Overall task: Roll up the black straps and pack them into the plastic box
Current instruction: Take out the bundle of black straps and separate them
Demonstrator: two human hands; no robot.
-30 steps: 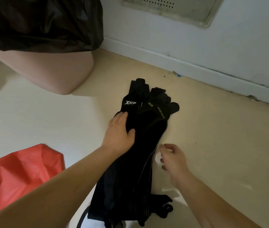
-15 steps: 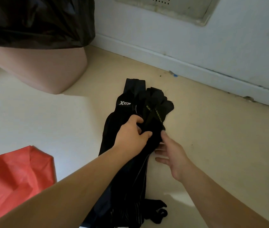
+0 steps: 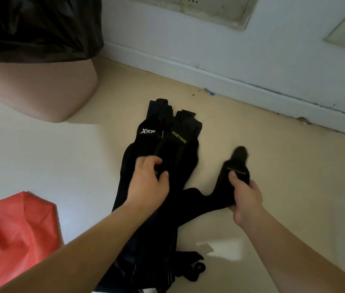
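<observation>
Two hands [image 3: 146, 187] [image 3: 245, 199]; at least three black straps [image 3: 146, 132] [image 3: 179, 142] [image 3: 236, 172]; one red bag [image 3: 13, 233]; one bin [image 3: 40, 89]

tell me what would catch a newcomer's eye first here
The pile of black straps on the pale floor at centre, with white and yellow-green logos, draws the eye first; the left hand grips it. The right hand holds one strap out to the pile's right. A bright red bag lies at lower left, and a pink bin with a black liner stands at upper left.

Pale beige floor [image 3: 273, 197] meets a scuffed white wall [image 3: 209, 49]. Pink bin [image 3: 40, 92] with black liner [image 3: 36, 28] sits far left, daylight patches around.
</observation>
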